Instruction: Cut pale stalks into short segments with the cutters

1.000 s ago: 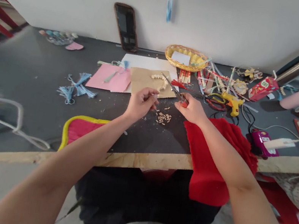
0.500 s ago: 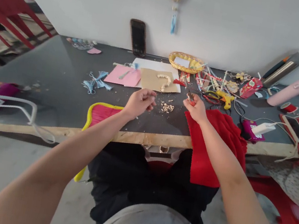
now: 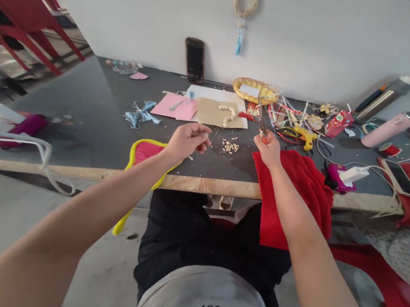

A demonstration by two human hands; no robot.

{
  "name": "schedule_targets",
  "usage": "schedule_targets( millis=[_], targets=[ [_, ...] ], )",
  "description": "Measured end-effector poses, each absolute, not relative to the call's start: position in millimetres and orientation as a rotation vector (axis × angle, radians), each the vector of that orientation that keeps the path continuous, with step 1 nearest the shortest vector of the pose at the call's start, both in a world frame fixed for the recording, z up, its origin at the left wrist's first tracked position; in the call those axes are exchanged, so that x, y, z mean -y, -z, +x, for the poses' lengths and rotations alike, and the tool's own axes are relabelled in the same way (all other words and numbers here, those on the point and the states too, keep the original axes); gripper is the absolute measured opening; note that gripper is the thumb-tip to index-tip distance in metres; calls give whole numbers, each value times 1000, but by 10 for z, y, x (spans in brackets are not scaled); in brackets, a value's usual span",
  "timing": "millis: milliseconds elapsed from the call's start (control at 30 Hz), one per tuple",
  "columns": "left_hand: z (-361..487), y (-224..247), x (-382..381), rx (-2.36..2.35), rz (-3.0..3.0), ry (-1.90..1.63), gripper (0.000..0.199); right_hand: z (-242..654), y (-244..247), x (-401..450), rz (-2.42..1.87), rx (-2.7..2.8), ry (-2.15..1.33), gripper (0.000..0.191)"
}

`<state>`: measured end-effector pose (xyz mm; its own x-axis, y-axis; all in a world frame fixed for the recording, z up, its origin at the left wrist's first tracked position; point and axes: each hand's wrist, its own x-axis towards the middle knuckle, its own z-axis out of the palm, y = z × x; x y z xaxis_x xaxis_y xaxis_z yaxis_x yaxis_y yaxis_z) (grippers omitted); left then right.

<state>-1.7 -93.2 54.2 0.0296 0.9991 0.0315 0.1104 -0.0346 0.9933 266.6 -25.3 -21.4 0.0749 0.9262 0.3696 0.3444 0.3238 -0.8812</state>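
Note:
My right hand [image 3: 268, 149] is closed around the orange-red handle of a pair of scissors [image 3: 262, 120], whose long metal blades point away toward the basket. My left hand [image 3: 188, 142] hovers over the table's near part, its fingers curled and the thumb against them; anything between the fingertips is too small to make out. Between the two hands lies a small heap of short cream-coloured pieces [image 3: 230, 147]. Beyond it, a curved row of similar cream pieces [image 3: 228, 115] rests on a brown card [image 3: 208, 113].
A red cloth [image 3: 297, 191] hangs over the table edge beneath my right forearm. A yellow-edged pink piece [image 3: 145, 154] lies under my left forearm. Farther back are blue tassels [image 3: 142, 113], a phone [image 3: 195, 60], a wicker basket [image 3: 255, 90], a yellow glue gun [image 3: 305, 137] and a pink bottle [image 3: 389, 129].
The view has shifted slightly. The scissors have turned so that their blades stand more clearly forward in my right hand. My left hand stays curled in about the same place.

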Motion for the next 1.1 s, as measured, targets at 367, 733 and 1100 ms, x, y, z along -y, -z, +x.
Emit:
schedule_targets(
  millis=[367, 733, 1100],
  targets=[
    [-35, -547, 961, -1215, 1267, -1128, 9, 2667, 177, 292, -1275, 1437, -603, 41],
    [-218, -471, 1112, -1248, 1183, -1147, 12, 2679, 214, 271, -1287, 1485, -583, 43],
    [-155, -381, 983, -1173, 1145, -1117, 22, 2644, 188, 311, -1319, 1543, -573, 42]
  ],
)
